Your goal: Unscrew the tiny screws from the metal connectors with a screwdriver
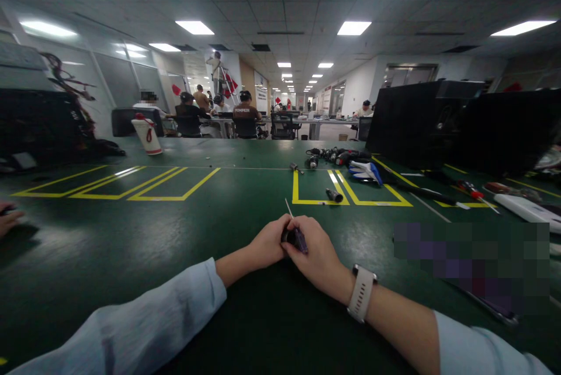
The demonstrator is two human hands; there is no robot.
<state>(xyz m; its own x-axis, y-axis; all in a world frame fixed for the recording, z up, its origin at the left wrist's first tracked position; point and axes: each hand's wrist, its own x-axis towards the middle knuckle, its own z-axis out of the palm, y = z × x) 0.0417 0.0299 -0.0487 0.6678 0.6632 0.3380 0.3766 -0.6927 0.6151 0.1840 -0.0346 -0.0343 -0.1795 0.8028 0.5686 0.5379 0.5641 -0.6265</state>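
My left hand [269, 242] and my right hand [316, 251] meet above the green table in front of me. The right one is closed round a screwdriver [301, 242] with a dark, purplish handle. A thin metal shaft [288, 207] sticks up past the fingers, pointing away from me. Fingers of the left hand curl round a small dark rounded part [288, 237], mostly hidden between both hands. Just beyond them a dark metal cylindrical part [334, 195] lies on its side by the yellow tape.
Farther off lie a small cylinder [293, 167], a blue-white glove [366, 172] and cabled tools [337, 156]. At right are a red-handled screwdriver [472, 190] and a black monitor [423, 124]. A white cup [148, 134] stands far left. Another person's hand [9, 217] shows at the left edge.
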